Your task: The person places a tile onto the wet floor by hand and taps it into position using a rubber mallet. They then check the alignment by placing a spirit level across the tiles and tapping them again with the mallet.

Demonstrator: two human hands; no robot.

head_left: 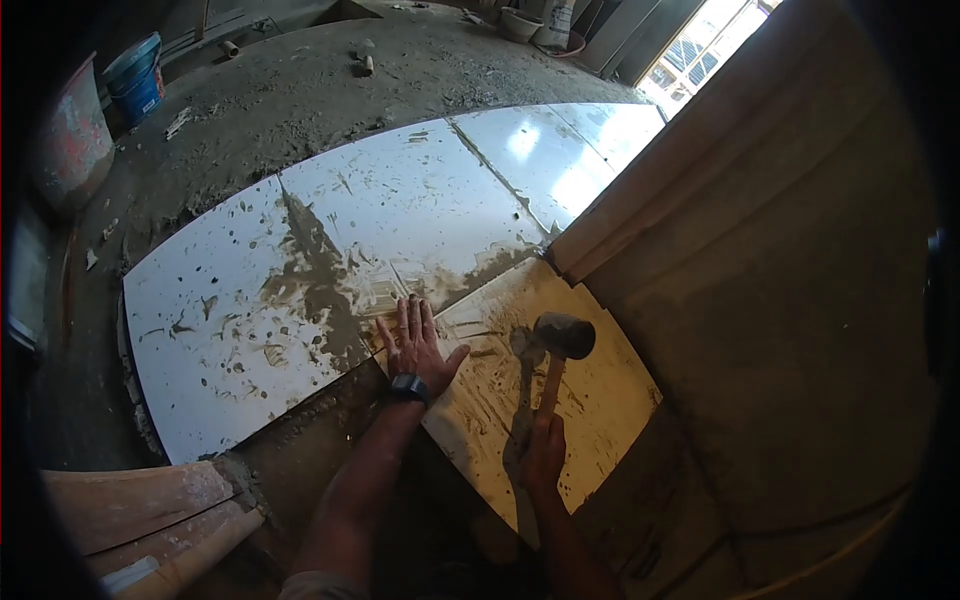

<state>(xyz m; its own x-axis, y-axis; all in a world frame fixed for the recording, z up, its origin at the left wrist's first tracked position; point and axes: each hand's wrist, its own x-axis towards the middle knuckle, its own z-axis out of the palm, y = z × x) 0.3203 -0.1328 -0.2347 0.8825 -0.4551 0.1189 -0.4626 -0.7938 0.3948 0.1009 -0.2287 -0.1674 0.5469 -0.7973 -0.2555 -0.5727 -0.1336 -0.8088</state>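
Note:
My left hand (pixel 416 350), with a dark watch on its wrist, lies flat with spread fingers at the upper left corner of a mud-smeared floor tile (pixel 610 400). Its fingertips reach the joint with the neighbouring white tiles (pixel 390 190). In my right hand (pixel 545 455) is the wooden handle of a rubber mallet (pixel 566 336), whose black head is over the tile and casts a shadow on it. Grey-brown mortar (pixel 318 260) is smeared along the joints and over the white tiles.
A wall (pixel 780 230) rises close on the right. Rough grey mortar bed (pixel 260 100) spreads beyond the tiles. A blue bucket (pixel 135 80) and a stained reddish bucket (pixel 75 140) stand at the far left. Boards (pixel 150 500) lie at the lower left. A basin (pixel 518 25) is at the back.

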